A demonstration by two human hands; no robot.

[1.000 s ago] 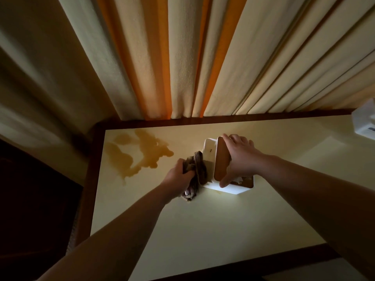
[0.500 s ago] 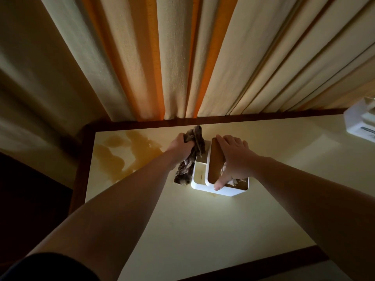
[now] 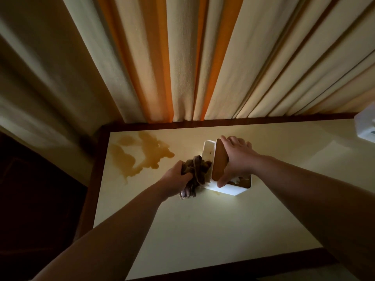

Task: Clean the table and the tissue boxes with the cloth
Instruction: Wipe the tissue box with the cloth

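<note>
- Tissue box (image 3: 223, 186): white rectangular box w/ brown lid, sits mid-table, slightly right of centre. White tissue shows at the near end of the top opening.
- On its left side the box has a narrow open white compartment (image 3: 208, 154); a couple of tiny dark specks inside, too small to identify.
- Right hand (image 3: 236, 159) grips the box from above: fingers curled over the far end and right side of the lid, thumb pressed down on the near left part of the top.
- Cloth (image 3: 197, 171): dark brown, bunched and twisted, pressed against the box's left wall; its lower end hangs to the table surface near the box's near-left corner.
- Left hand (image 3: 175, 178) clamps the cloth, fingers wrapped tight round the bunch; fingertips hidden in the fabric.
- Table (image 3: 203, 230): pale cream top w/ dark wood border. Brown liquid spill (image 3: 142, 157) spreads over the far-left corner, left of the cloth, not touching it.
- Small yellowish mark on the table just near the box's near edge; can't tell what it is.
- Second white tissue box (image 3: 365, 128) at far right, cut off by frame edge; only a corner shows.
- Curtain (image 3: 182, 57), cream w/ orange stripes, hangs behind the far edge of the table.
- Left of the table is dark; nothing there can be made out.
</note>
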